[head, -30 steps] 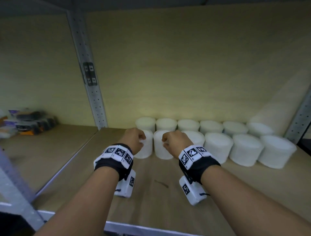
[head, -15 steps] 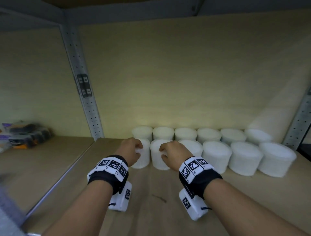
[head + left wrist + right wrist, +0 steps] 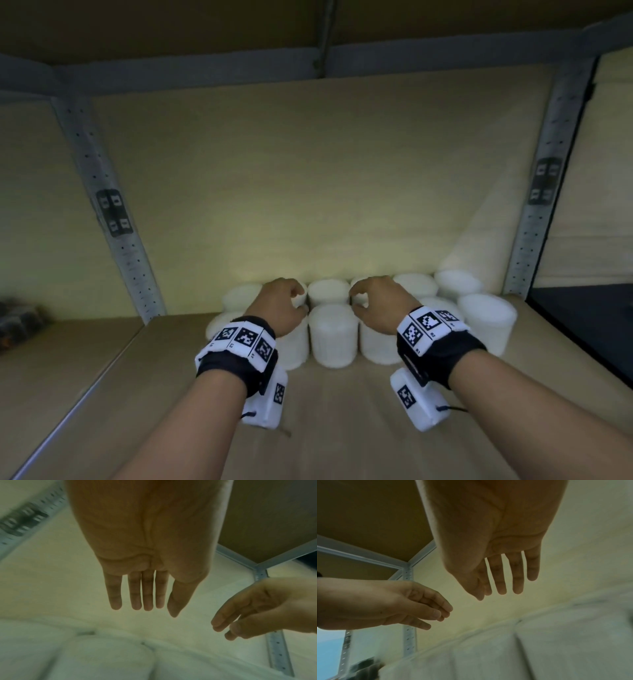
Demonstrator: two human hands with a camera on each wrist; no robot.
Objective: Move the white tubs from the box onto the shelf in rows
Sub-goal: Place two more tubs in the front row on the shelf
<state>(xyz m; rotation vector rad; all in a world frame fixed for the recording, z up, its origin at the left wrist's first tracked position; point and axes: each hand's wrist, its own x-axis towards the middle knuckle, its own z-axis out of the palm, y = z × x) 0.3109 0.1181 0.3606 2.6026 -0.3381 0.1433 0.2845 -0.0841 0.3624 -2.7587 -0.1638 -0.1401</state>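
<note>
Two rows of white tubs stand on the wooden shelf board (image 3: 342, 428): a back row (image 3: 329, 291) against the rear panel and a front row (image 3: 331, 334). My left hand (image 3: 291, 301) and right hand (image 3: 366, 301) hover side by side just above the front row, one on each side of a middle tub. In the left wrist view my left hand (image 3: 145, 601) has straight fingers and holds nothing, above the tub tops (image 3: 102, 660). In the right wrist view my right hand (image 3: 501, 585) is likewise empty over the tubs (image 3: 556, 649).
Perforated metal uprights stand at the left (image 3: 113, 219) and right (image 3: 544, 192) of the bay, with a beam (image 3: 308, 68) overhead. Dark packages (image 3: 17, 318) lie on the neighbouring shelf at far left. Bare board lies in front of the tubs.
Both hands gripped front-row tubs before; now they have let go, straightened their fingers and risen slightly above the tubs. The view has moved closer and tilted up.
</note>
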